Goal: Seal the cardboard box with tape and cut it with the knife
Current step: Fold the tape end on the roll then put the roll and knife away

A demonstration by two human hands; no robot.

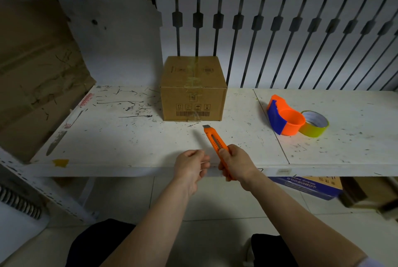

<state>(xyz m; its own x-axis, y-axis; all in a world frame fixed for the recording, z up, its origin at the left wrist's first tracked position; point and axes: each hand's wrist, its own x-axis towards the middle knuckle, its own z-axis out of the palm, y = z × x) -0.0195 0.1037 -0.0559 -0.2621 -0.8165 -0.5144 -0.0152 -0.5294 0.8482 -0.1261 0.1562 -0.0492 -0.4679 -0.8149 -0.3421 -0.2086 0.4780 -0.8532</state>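
Right hand (235, 162) grips the orange knife (217, 145), short blade out; left hand (190, 167) loosely curled beside it, holding nothing discernible. Taped cardboard box (192, 89) sits back on the scuffed white bench (120, 137); tape dispenser (284, 116) and tape roll (315, 123) well right, slatted panel (280, 34) behind.

The knife (216, 144) handle's middle hides inside the right hand (235, 162) (box (192, 89) print unreadable).

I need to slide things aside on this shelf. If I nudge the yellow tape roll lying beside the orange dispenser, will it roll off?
Probably not. The yellow tape roll lies flat on its side on the white shelf, so a nudge should slide it rather than roll it. It rests against the orange dispenser, which may shift too. Its hollow core suggests it is fairly light.
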